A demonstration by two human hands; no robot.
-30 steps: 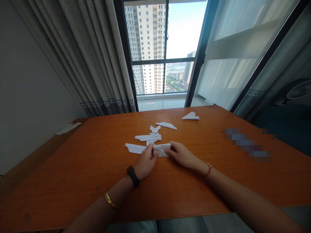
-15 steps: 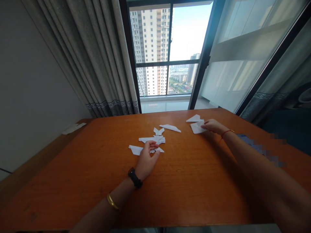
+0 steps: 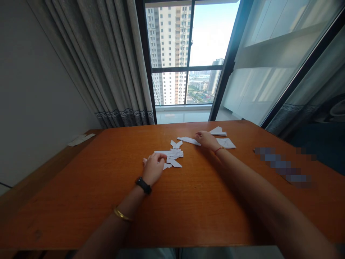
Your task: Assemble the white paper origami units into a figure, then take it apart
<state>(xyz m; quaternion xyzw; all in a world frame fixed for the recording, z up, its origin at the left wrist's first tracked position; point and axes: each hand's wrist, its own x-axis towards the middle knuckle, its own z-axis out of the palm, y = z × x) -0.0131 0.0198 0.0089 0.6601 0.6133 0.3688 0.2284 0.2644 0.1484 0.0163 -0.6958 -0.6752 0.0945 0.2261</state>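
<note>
1. left hand (image 3: 154, 166): fingers curled at the folded papers (image 3: 175, 154) on the counter (image 3: 188, 205); grip unclear.
2. right hand (image 3: 206, 139): fingers bent at the paper strip (image 3: 187, 140); grip unclear.
3. brushing fingers could scatter these light, loose papers.

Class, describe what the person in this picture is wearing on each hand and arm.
The left hand has no glove; its wrist carries a dark watch on a black strap, with a smooth gold bangle higher up the forearm. The right hand, also bare, has a thin red bracelet at the wrist. No sleeve shows on either forearm.
</note>
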